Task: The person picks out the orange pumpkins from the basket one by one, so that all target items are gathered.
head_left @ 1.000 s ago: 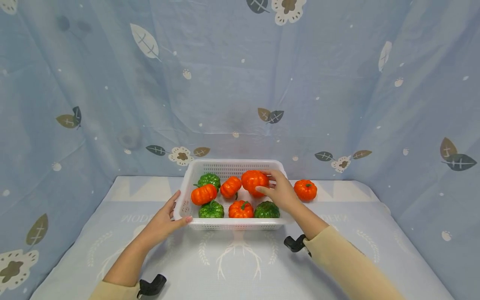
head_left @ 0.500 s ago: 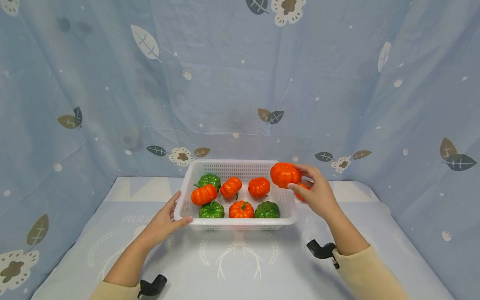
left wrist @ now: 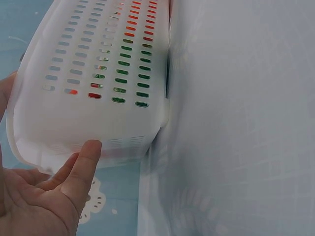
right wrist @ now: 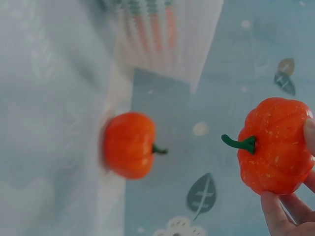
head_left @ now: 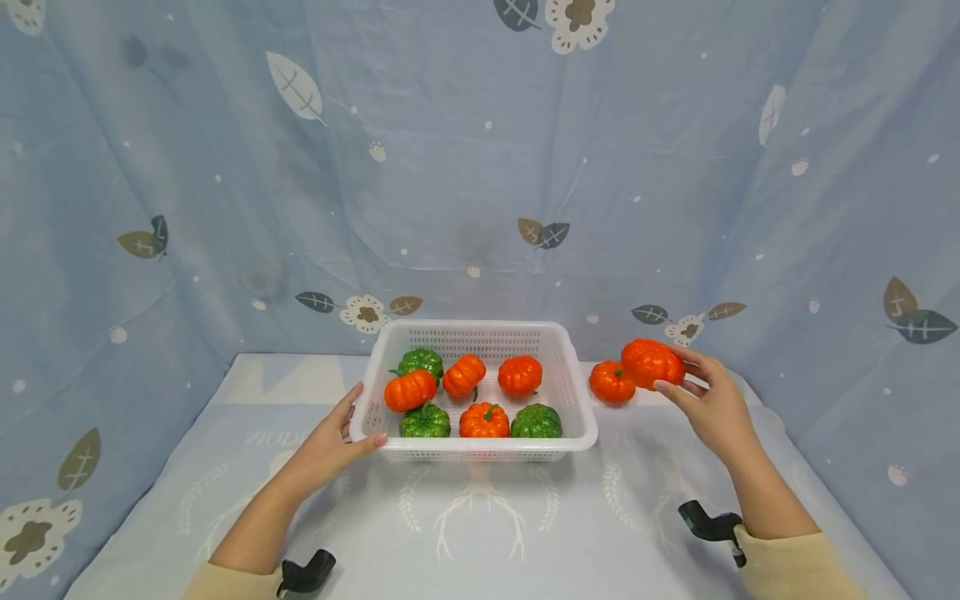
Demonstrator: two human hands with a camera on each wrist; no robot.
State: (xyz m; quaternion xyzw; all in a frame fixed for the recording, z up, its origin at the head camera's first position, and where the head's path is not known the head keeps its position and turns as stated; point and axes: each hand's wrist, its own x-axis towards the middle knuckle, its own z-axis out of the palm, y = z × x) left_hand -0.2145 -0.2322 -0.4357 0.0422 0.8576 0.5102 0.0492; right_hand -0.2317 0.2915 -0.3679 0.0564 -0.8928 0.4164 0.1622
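A white plastic basket (head_left: 480, 444) stands on the table with several small pumpkins inside, orange ones like the pumpkin (head_left: 520, 376) on the right and green ones like the pumpkin (head_left: 536, 422) at the front. My left hand (head_left: 330, 442) holds the basket's front left corner, thumb on the rim; in the left wrist view its fingers (left wrist: 88, 157) lie against the perforated wall. Right of the basket, my right hand (head_left: 712, 404) grips a larger orange pumpkin (head_left: 651, 364) above the table. The right wrist view shows its curved green stem (right wrist: 239, 143).
Another small orange pumpkin (head_left: 611, 383) rests on the table between the basket and my right hand. A pale patterned cloth (head_left: 480, 533) covers the table. Behind and at both sides hangs a blue curtain (head_left: 450, 167) with leaf prints.
My right hand has lifted the larger orange pumpkin out of the basket and carried it right, past the pumpkin on the table. The left hand has stayed at the basket's corner.
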